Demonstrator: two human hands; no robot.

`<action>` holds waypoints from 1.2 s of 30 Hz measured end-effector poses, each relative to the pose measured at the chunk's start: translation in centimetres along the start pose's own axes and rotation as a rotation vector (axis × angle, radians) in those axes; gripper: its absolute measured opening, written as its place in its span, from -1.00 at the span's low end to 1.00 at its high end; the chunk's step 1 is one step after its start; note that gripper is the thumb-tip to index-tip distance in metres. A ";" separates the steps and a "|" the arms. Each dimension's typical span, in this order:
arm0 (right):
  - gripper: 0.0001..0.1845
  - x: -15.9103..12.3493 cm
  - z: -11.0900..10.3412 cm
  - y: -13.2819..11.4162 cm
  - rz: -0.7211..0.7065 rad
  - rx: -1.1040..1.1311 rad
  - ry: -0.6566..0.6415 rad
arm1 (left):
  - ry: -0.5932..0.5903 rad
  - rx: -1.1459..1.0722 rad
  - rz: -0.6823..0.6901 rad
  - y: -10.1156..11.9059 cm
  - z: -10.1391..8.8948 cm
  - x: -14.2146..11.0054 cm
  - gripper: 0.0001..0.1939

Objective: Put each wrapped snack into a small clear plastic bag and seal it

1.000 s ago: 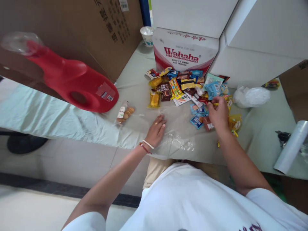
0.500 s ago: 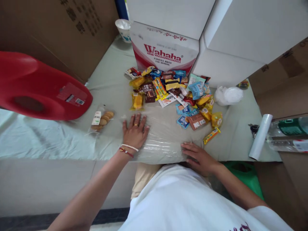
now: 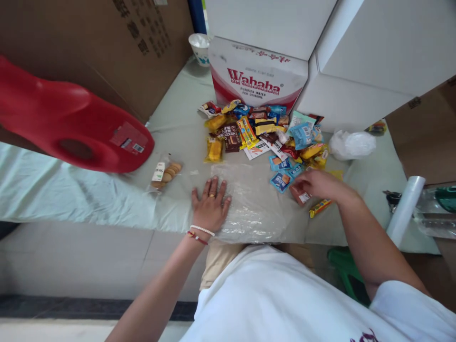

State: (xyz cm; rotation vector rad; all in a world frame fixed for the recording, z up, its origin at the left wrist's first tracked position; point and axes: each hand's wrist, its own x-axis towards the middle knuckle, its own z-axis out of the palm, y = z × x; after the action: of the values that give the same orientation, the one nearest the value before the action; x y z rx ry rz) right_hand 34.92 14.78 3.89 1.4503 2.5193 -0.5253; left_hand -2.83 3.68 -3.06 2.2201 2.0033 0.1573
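Observation:
My left hand (image 3: 210, 204) lies flat with its fingers spread, on the left edge of a clear plastic sheet or bag (image 3: 252, 204) spread over the table's front. At the right of the snack heap, my right hand (image 3: 320, 184) has its fingers closed on a brown snack packet (image 3: 299, 194), partly hidden by the fingers. Just left of it are blue snack packets (image 3: 280, 181). A yellow stick-shaped packet (image 3: 319, 208) lies below the right hand. The heap includes a dark cocoa packet (image 3: 232, 137) and several yellow wrapped snacks (image 3: 214, 149).
A red plastic jug (image 3: 89, 128) and a pack of round biscuits (image 3: 167, 175) are at left. Behind the snacks stands a Wahaha carton (image 3: 258, 76); a paper cup (image 3: 200, 50) is beside it. At right are a white plastic bag (image 3: 352, 145) and a film roll (image 3: 406, 206).
My right hand has left the front edge of the plastic, reached forward and closed on the brown packet. The left hand stays flat on the plastic. The view has shifted slightly.

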 end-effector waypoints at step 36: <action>-0.57 10.2 -2.2 -0.9 0.005 -0.316 0.017 | -0.047 -0.009 0.016 -2.7 -0.2 -4.0 -0.34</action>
State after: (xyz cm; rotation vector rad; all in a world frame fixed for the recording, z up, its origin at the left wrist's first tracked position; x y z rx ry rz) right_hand 29.03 23.32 2.77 1.3456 2.4701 -0.1056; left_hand -5.98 -0.01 -3.22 2.2137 1.9568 0.1147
